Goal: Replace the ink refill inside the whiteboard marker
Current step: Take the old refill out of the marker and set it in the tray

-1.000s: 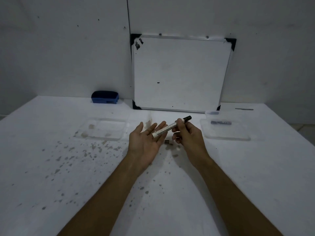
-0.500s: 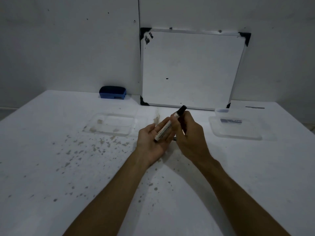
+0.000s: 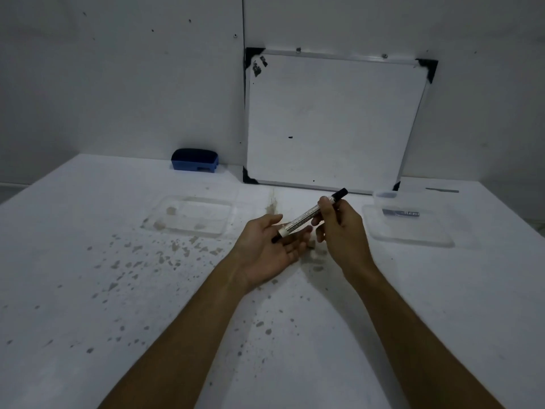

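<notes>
A white whiteboard marker (image 3: 305, 217) with a black cap end at its upper right is tilted over the table's middle. My right hand (image 3: 339, 228) grips its upper part with the fingertips. A short black piece sticks out of the marker's lower end over my left hand (image 3: 265, 249), which lies palm up with fingers apart under it. Something small lies on the table (image 3: 312, 246) between my hands, mostly hidden. A dark refill-like stick (image 3: 401, 214) lies in the clear tray (image 3: 413, 237) at the right.
A framed whiteboard (image 3: 333, 119) leans against the back wall. A blue eraser (image 3: 194, 160) sits left of it. A second clear tray (image 3: 191, 216) lies on the left of the stained white table (image 3: 118, 290). A thin dark strip (image 3: 442, 190) lies at the far right.
The marker has tilted lower at its left end, and a black piece now shows sliding out over my left palm. My right hand holds it nearer the cap end.
</notes>
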{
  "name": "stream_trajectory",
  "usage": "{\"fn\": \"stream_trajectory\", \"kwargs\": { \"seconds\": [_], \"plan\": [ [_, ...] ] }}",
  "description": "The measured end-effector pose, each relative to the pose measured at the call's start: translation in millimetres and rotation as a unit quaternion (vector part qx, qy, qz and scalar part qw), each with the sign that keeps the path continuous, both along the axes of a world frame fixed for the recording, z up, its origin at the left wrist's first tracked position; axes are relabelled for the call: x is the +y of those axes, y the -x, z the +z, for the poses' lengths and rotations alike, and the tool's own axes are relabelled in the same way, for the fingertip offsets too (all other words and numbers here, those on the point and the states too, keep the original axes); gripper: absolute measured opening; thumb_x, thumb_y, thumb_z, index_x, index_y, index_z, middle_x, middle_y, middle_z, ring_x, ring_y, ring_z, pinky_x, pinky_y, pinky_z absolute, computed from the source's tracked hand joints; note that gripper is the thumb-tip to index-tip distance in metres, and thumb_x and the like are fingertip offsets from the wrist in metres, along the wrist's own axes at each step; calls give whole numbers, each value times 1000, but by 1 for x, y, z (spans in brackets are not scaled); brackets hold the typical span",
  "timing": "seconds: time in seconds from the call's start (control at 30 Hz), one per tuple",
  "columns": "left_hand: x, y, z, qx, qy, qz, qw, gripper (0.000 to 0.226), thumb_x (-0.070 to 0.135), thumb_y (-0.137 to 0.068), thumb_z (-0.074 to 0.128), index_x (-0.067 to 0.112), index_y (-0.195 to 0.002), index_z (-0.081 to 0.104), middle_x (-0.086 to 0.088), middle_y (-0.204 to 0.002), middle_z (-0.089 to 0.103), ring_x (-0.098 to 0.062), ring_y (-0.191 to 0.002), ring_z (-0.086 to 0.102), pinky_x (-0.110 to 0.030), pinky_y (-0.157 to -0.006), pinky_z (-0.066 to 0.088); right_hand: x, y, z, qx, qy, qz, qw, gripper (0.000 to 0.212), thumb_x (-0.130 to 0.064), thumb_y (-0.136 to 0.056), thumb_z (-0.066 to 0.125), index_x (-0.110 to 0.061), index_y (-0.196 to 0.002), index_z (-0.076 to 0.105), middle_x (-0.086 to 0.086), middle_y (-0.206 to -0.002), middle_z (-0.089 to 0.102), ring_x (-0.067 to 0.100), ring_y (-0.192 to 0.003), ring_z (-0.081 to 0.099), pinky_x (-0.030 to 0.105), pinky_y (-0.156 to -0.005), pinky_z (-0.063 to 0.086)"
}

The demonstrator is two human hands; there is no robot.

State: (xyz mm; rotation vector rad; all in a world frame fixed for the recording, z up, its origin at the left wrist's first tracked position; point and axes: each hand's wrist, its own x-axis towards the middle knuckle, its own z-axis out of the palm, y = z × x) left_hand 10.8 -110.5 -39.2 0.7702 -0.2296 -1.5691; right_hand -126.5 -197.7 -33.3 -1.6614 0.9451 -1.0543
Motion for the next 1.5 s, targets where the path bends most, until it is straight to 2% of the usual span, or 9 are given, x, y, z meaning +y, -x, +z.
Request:
{"fn": "stream_trajectory", "kwargs": {
  "seconds": [0.17,0.3,0.53,0.77,1.0,1.1,1.17,1.3,1.5],
  "plan": [
    [1,-8,7,-125,-4,-43,991,41,29,-90,44,2,-118,55,-13,-85,58,-20,-66,49,-30,-59,41,-1,3,-2,-95,-140,-5,985,34,-42,-106,48,-12,-95,62,-5,-74,65,9,-51,53,27,-58,44],
    [3,-13,4,-203,-9,-5,979,19,25,-96,50,8,-105,53,-10,-77,61,-18,-57,50,-27,-50,41,-5,8,2,-103,-125,-33,986,36,-43,-106,46,-12,-94,60,-6,-74,65,7,-51,53,32,-63,44],
    [4,-16,-8,-363,33,47,930,14,8,-100,61,2,-110,67,-10,-90,74,-15,-74,67,-29,-71,55,-3,12,2,-92,-67,-40,993,33,-40,-106,48,-11,-96,59,-4,-76,68,9,-52,56,28,-60,48],
    [-1,-16,-2,-288,45,166,942,15,11,-106,50,3,-102,62,-10,-84,72,-18,-70,69,-30,-67,57,-8,26,3,-198,-180,16,963,10,-15,-97,62,-7,-92,66,16,-84,76,19,-55,59,34,-63,47],
    [-1,-19,5,-238,86,254,934,22,1,-102,43,5,-84,55,-8,-69,71,-21,-65,65,-34,-67,55,-11,43,13,-174,-181,53,966,14,-4,-92,59,-5,-79,63,25,-95,77,27,-66,64,35,-66,51],
    [0,-21,5,-240,85,263,930,21,2,-102,45,5,-85,56,-9,-71,72,-21,-65,66,-34,-67,55,-15,45,9,-120,-138,31,983,7,-6,-93,64,0,-89,64,15,-90,80,22,-67,69,33,-66,52],
    [0,-20,2,-252,77,254,931,17,4,-103,49,4,-90,59,-10,-76,74,-21,-68,68,-34,-71,57,-18,44,0,17,-34,-10,999,11,-17,-92,71,-8,-97,69,0,-86,81,10,-69,72,21,-64,52],
    [2,-14,-3,-292,65,229,926,11,7,-102,56,0,-99,62,-16,-94,77,-21,-78,71,-32,-76,62,-13,41,-15,199,123,-2,972,25,-27,-92,73,-20,-116,74,-7,-103,77,-1,-85,67,0,-67,45],
    [5,-11,-3,-371,51,214,902,16,6,-98,64,-6,-108,66,-16,-104,78,-24,-89,76,-29,-81,62,-12,39,-24,244,158,-10,957,24,-16,-92,72,-16,-116,74,3,-105,76,17,-92,68,23,-84,53]
  ]
}}
